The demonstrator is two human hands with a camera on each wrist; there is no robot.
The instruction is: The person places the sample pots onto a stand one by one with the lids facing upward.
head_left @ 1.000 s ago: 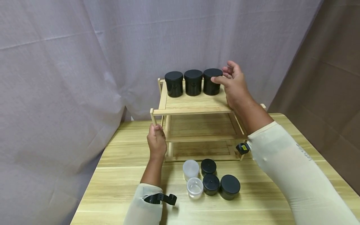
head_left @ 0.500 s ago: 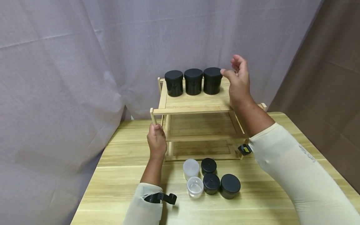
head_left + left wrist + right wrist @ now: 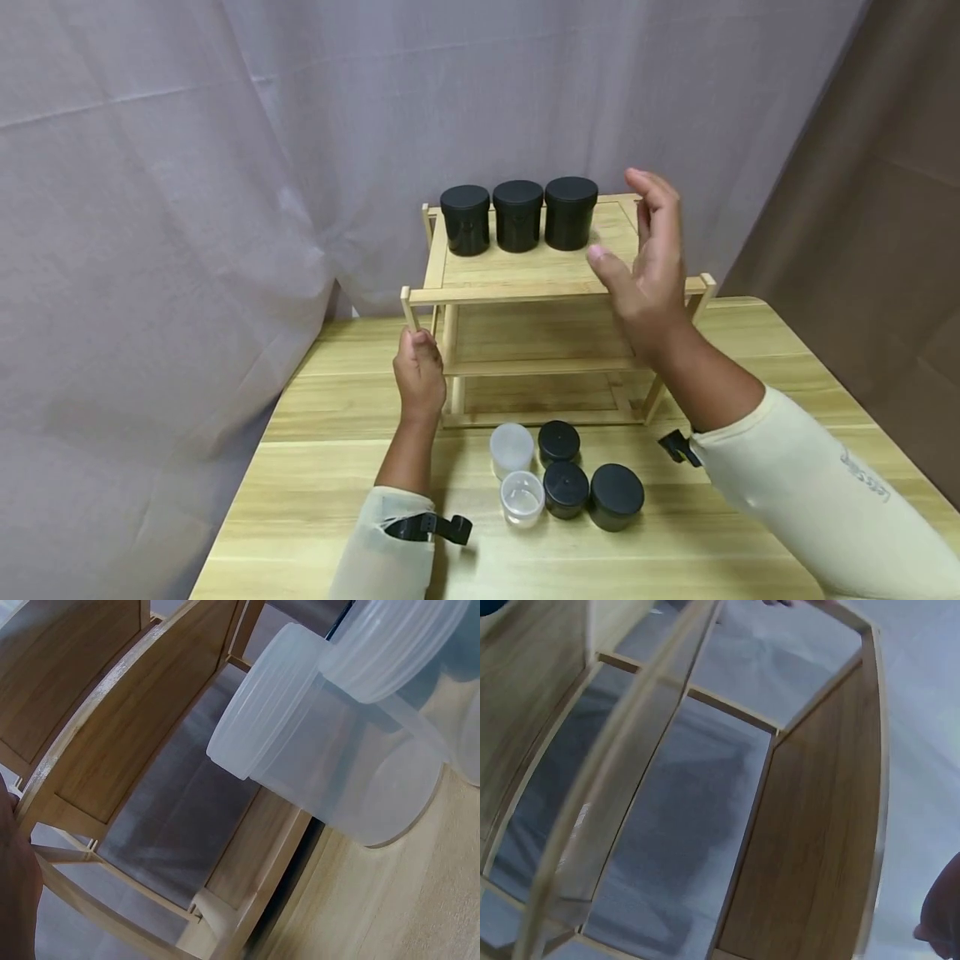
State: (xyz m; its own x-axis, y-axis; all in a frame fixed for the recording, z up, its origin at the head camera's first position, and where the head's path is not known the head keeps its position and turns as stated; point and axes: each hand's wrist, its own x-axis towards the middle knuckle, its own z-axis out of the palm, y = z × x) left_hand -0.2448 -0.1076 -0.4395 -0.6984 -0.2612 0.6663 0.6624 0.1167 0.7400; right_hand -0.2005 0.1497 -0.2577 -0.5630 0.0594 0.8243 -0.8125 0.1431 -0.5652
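My left hand (image 3: 420, 375) grips the front left post of a three-tier wooden shelf rack (image 3: 517, 293). In the left wrist view, part of that hand (image 3: 16, 892) shows at the rack's frame. Three tall black lidded jars stand in a row on the top tier: a left one (image 3: 466, 223), a middle one (image 3: 518, 218) and a right one (image 3: 571, 215). My right hand (image 3: 651, 267) is raised at the rack's right side, thumb and fingers spread apart with nothing between them. It overlaps the top tier's right end in the head view and is apart from the jars.
On the table (image 3: 300, 475) before the rack stand a frosted lidded jar (image 3: 512, 450), an uncovered clear jar (image 3: 522, 498), and several shorter black jars, including a wide one (image 3: 616, 497). A grey curtain (image 3: 360, 108) hangs behind, and a brown one (image 3: 877, 208) at the right.
My right hand has left the right-hand black jar on the top tier, drawing back to the right and then down toward me. The left hand keeps its grip on the post.
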